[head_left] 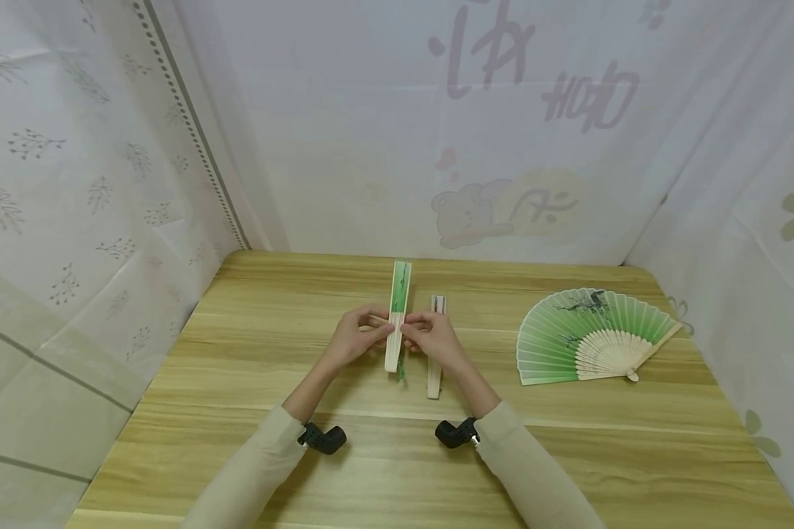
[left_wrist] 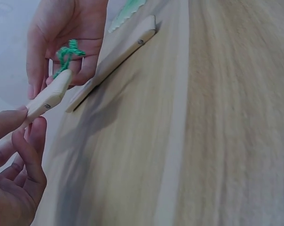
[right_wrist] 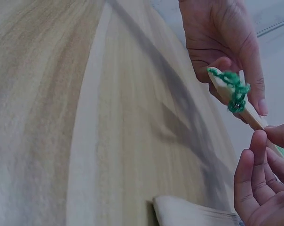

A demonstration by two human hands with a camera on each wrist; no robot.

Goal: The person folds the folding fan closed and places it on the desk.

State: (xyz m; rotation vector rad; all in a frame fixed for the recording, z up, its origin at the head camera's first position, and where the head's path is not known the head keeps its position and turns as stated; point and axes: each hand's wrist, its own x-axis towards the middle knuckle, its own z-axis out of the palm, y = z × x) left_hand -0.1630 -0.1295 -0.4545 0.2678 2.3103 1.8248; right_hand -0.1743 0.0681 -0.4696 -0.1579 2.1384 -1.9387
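Between both hands a folded hand fan (head_left: 401, 288) is held above the table, its green cloth end pointing away and its pale wooden ribs toward the person. My left hand (head_left: 359, 337) pinches its left side between thumb and fingers. On the other side my right hand (head_left: 434, 338) pinches it the same way. A green tassel cord (right_wrist: 236, 92) hangs at the rivet end. Just right of it, a second folded fan (head_left: 434, 378) lies on the table, partly hidden under the right hand and wrist.
An open green fan (head_left: 569, 330) with a dark branch print lies spread at the right of the wooden table (head_left: 384, 470). Patterned curtains (head_left: 344, 132) hang behind and at both sides. Each wrist carries a black camera mount (head_left: 326, 438).
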